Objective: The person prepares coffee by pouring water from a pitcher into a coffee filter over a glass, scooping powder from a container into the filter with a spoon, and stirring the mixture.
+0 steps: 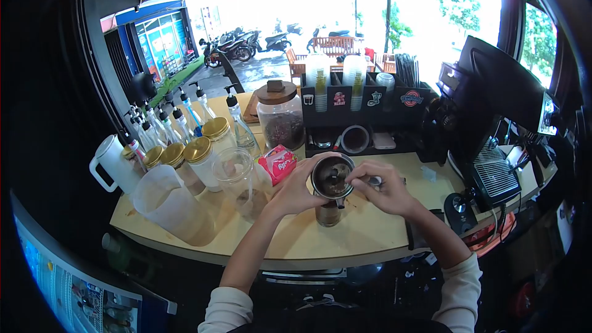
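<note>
A round metal cup (333,177) with dark brown liquid in it stands over a small glass (328,214) on the wooden counter. My left hand (298,189) is wrapped round the cup's left side. At the cup's right rim, my right hand (385,189) is closed in a pinch on what looks like a thin spoon or stirrer, mostly hidden by the fingers, its end in the liquid. Left of my left hand lie a pink packet (279,164) and a clear plastic cup (237,176).
Gold-lidded jars (198,153), pump bottles (242,124), a frosted pitcher (165,200) and a white jug (115,163) crowd the left. Behind stand a wooden-lidded jar (280,122) and a black cup organiser (388,108). A monitor (502,83) and machine (493,172) are at right.
</note>
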A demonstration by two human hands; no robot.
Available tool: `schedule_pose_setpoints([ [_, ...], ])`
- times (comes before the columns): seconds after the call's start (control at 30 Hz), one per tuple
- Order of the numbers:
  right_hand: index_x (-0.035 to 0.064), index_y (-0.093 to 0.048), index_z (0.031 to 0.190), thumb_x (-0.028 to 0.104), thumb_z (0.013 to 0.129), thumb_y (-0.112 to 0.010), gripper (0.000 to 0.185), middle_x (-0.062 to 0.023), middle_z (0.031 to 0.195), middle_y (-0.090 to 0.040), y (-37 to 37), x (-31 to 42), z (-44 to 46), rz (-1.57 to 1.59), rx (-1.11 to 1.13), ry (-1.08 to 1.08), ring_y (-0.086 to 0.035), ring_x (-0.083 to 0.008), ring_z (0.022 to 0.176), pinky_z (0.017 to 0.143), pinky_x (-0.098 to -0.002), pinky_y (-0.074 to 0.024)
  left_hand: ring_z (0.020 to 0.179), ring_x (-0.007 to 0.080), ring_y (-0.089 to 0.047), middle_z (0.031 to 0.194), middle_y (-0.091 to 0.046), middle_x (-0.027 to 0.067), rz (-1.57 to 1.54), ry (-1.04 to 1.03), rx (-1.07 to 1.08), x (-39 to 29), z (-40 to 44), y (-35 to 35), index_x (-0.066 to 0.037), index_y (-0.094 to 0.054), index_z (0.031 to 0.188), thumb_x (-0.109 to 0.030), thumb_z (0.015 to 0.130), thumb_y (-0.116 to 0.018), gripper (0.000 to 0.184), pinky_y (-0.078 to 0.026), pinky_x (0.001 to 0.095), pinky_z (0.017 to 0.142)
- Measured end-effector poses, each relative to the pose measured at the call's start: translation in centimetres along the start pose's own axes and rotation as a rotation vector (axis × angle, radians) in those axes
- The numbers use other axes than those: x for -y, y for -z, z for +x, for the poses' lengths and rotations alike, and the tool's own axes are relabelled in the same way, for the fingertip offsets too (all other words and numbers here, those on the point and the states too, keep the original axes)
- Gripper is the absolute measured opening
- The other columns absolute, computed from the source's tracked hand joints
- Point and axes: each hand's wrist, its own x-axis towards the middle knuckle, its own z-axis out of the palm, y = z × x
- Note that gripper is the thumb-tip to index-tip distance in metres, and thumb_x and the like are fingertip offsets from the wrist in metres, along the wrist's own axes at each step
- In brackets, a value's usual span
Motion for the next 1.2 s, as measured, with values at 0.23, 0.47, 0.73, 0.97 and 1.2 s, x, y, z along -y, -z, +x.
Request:
schedule_pose_setpoints([
  [0.23,-0.0008,-0.065,0.095,0.006,0.09,-0.058,0.012,-0.0086,0.09,-0.063,-0.04,-0.55,-0.02,0.096,0.023,-0.01,-0.06,-0.0148,0.083,0.074,-0.0286,-0.0472,0.121,0.0249,-0.05,0.128,-0.055,0.0054,0.005,-0.003,-0.014,0.12,-0.07,-0.3,-0.015,-0.048,0.131,-0.014,0.058,-0.082,0.081,-0.034,0.039,0.104],
  [0.47,-0.001,-0.065,0.096,0.007,0.09,-0.058,0.012,-0.009,0.091,-0.064,0.15,-0.4,-0.18,0.062,0.044,-0.026,-0.062,-0.0163,0.088,0.079,-0.0298,-0.0483,0.121,0.0252,-0.05,0.128,-0.055,0.0046,0.052,-0.005,-0.013,-0.19,-0.04,-0.46,-0.016,-0.048,0.131,-0.016,0.057,-0.083,0.081,-0.035,0.0389,0.104],
  [0.73,-0.0011,-0.066,0.093,0.007,0.089,-0.06,0.011,-0.0094,0.088,-0.066,0.17,-0.12,-0.08,0.018,0.018,-0.057,-0.063,-0.0155,0.084,0.077,-0.0294,-0.0491,0.12,0.0257,-0.05,0.128,-0.056,0.0041,0.12,-0.023,-0.03,-0.41,-0.32,-0.37,-0.017,-0.048,0.13,-0.017,0.059,-0.082,0.079,-0.034,0.0396,0.104],
  [0.97,-0.0008,-0.066,0.093,0.006,0.088,-0.061,0.01,-0.0094,0.087,-0.066,0.0,-0.19,-0.1,0.008,0.006,-0.054,-0.064,-0.0174,0.082,0.076,-0.0299,-0.0496,0.12,0.0267,-0.049,0.127,-0.056,0.0036,0.18,-0.018,-0.046,-0.44,-0.47,-0.43,-0.02,-0.047,0.131,-0.017,0.06,-0.081,0.08,-0.031,0.0411,0.106],
  [1.2,-0.0007,-0.062,0.099,0.007,0.09,-0.058,0.012,-0.0124,0.088,-0.064,-0.56,-0.21,0.03,-0.016,-0.013,0.01,-0.064,-0.021,0.081,0.075,-0.0318,-0.049,0.122,0.0269,-0.048,0.13,-0.054,0.0032,0.235,-0.015,-0.061,-0.06,-0.65,-0.54,-0.02,-0.046,0.132,-0.017,0.059,-0.081,0.08,-0.029,0.0404,0.107],
])
